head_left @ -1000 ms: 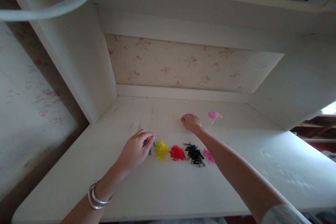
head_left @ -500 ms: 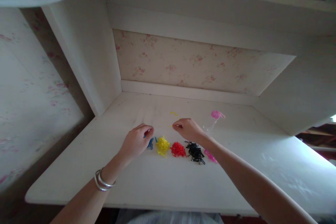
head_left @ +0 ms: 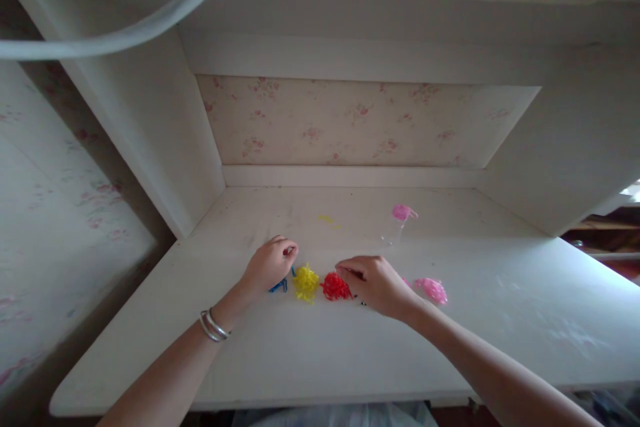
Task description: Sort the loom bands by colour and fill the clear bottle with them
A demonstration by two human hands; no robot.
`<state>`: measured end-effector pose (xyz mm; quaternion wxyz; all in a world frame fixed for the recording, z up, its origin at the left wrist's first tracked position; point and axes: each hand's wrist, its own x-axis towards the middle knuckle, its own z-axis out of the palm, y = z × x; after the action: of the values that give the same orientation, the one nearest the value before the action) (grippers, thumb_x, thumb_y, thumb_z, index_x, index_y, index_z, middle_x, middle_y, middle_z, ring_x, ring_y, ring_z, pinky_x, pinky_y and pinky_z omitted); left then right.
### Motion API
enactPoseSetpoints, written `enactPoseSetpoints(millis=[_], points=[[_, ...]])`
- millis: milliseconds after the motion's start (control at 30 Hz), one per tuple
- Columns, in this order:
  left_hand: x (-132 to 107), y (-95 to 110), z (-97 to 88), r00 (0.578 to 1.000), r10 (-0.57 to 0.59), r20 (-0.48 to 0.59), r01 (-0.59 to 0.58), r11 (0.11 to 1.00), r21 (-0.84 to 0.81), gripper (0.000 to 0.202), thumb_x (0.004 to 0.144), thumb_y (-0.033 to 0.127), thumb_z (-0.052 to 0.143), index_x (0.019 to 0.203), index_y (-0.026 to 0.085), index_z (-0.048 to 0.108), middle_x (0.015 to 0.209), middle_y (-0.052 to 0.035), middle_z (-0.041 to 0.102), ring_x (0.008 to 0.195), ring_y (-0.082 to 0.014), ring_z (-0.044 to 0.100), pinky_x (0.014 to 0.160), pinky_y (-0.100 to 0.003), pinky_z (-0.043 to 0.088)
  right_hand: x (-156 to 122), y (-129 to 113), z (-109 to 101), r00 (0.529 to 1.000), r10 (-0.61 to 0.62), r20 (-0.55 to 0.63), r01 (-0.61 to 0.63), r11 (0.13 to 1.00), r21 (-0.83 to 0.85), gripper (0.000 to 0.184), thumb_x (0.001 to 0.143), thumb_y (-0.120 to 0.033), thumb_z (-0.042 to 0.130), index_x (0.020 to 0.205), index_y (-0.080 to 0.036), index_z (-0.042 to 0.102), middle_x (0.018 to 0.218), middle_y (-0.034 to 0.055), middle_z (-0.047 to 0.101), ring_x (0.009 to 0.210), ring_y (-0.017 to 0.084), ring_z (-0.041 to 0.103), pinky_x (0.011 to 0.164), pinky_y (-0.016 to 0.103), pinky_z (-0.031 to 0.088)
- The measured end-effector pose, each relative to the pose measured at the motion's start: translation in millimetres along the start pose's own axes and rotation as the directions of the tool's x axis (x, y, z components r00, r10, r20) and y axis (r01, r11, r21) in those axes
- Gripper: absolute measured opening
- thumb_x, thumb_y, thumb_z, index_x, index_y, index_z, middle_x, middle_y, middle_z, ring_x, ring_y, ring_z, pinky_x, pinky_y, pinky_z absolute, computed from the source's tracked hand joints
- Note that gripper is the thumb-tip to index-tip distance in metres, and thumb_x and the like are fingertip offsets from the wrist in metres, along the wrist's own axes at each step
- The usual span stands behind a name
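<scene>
My left hand (head_left: 273, 261) is closed in a pinch just left of the yellow pile (head_left: 306, 283), above a few blue loops (head_left: 281, 285). Whatever its fingertips may hold is too small to make out. My right hand (head_left: 377, 283) hovers at the right side of the red pile (head_left: 336, 287), thumb and fingers pressed together; I cannot see what is between them. It covers most of the black pile. The piles look like small, thin bands or loops. Farther back lie a few yellow strands (head_left: 327, 219).
Two pink heaps lie right of my right hand, the larger pink heap (head_left: 432, 289) in plain sight. Behind them is a small clear container (head_left: 393, 233) with pink pieces (head_left: 403, 212) at its far end. A white cable (head_left: 150, 27) crosses the upper left, under a shelf (head_left: 400, 10).
My right hand has moved back toward me, from near the yellow strands to the red and black piles. My left hand stays pinched by the blue loops. The view has shifted slightly.
</scene>
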<state>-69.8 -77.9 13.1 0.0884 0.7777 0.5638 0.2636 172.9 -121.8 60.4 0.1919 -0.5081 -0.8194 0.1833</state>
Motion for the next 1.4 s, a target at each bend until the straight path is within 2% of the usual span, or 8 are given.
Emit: enactPoseSetpoints(millis=[100, 333, 467, 667, 900, 1100, 1233, 1400], points=[[29, 10, 14.0, 0.991, 0.073, 0.109, -0.076, 0.997, 0.026, 0.023, 0.085, 0.032, 0.046, 0.086, 0.022, 0.067, 0.089, -0.0032, 0.065, 0.08, -0.0146, 0.059, 0.073, -0.024, 0.043, -34, 15, 4, 0.998, 0.028, -0.06, -0.017, 0.983, 0.182, 0.036, 0.089, -0.037, 0.041, 0.071, -0.021, 0.068, 0.062, -0.0012, 0.06, 0.059, 0.012, 0.052, 0.055, 0.021, 0.036], [96, 43, 58.8, 0.964, 0.043, 0.263, -0.106, 0.967, 0.231, 0.028, 0.085, 0.036, 0.045, 0.1, 0.023, 0.065, 0.11, -0.007, 0.059, 0.086, -0.0202, 0.061, 0.073, -0.03, 0.045, -101, 51, 35, 0.913, 0.37, -0.171, -0.223, 0.804, 0.551, 0.035, 0.082, -0.047, 0.053, 0.089, -0.019, 0.073, 0.076, 0.0032, 0.068, 0.07, 0.019, 0.061, 0.059, 0.022, 0.047], [117, 57, 77.9, 0.953, 0.058, 0.299, -0.137, 0.958, 0.251, 0.03, 0.088, 0.032, 0.039, 0.098, 0.019, 0.064, 0.111, -0.0108, 0.057, 0.087, -0.0223, 0.061, 0.072, -0.032, 0.045, -114, 57, 41, 0.878, 0.442, -0.183, -0.255, 0.757, 0.602, 0.037, 0.081, -0.048, 0.055, 0.093, -0.018, 0.073, 0.076, 0.0047, 0.069, 0.077, 0.022, 0.063, 0.065, 0.023, 0.049], [127, 66, 84.6, 0.938, 0.052, 0.343, -0.15, 0.952, 0.266, 0.023, 0.086, 0.021, 0.043, 0.095, 0.014, 0.063, 0.111, -0.0146, 0.054, 0.087, -0.0211, 0.061, 0.075, -0.031, 0.044, -111, 55, 41, 0.893, 0.408, -0.189, -0.238, 0.785, 0.572, 0.038, 0.082, -0.048, 0.053, 0.095, -0.018, 0.073, 0.068, 0.0049, 0.066, 0.076, 0.023, 0.062, 0.068, 0.026, 0.05], [110, 69, 52.3, 0.938, 0.12, 0.325, -0.192, 0.961, 0.197, 0.026, 0.088, 0.028, 0.041, 0.094, 0.019, 0.065, 0.109, -0.0089, 0.057, 0.088, -0.0181, 0.06, 0.078, -0.028, 0.044, -111, 58, 43, 0.893, 0.419, -0.164, -0.249, 0.764, 0.595, 0.036, 0.082, -0.046, 0.054, 0.095, -0.018, 0.072, 0.078, 0.0044, 0.069, 0.074, 0.02, 0.061, 0.065, 0.024, 0.048], [54, 59, 8.7, 0.93, 0.255, 0.266, -0.269, 0.963, 0.017, 0.028, 0.088, 0.034, 0.041, 0.087, 0.02, 0.066, 0.095, -0.0054, 0.059, 0.082, -0.0155, 0.059, 0.078, -0.027, 0.043, -92, 45, 30, 0.936, 0.337, -0.101, -0.226, 0.797, 0.56, 0.036, 0.083, -0.047, 0.05, 0.085, -0.018, 0.072, 0.077, 0.0034, 0.067, 0.07, 0.018, 0.059, 0.058, 0.023, 0.045], [10, 49, -0.1, 0.935, 0.185, 0.303, -0.207, 0.977, 0.041, 0.025, 0.087, 0.033, 0.043, 0.086, 0.022, 0.066, 0.093, -0.0039, 0.059, 0.074, -0.0138, 0.06, 0.071, -0.026, 0.043, -61, 26, 5, 0.976, 0.201, -0.081, -0.143, 0.881, 0.451, 0.035, 0.084, -0.045, 0.048, 0.08, -0.02, 0.072, 0.067, 0.0002, 0.064, 0.06, 0.014, 0.055, 0.051, 0.021, 0.041], [-18, 41, 2.1, 0.935, 0.165, 0.313, -0.207, 0.972, 0.107, 0.029, 0.089, 0.033, 0.039, 0.082, 0.023, 0.065, 0.088, -0.0034, 0.059, 0.067, -0.0137, 0.059, 0.065, -0.026, 0.044, 6, 30, -7, 0.989, 0.13, -0.063, -0.107, 0.953, 0.284, 0.032, 0.083, -0.038, 0.045, 0.083, -0.02, 0.072, 0.072, -0.0001, 0.068, 0.069, 0.015, 0.06, 0.062, 0.021, 0.044]])
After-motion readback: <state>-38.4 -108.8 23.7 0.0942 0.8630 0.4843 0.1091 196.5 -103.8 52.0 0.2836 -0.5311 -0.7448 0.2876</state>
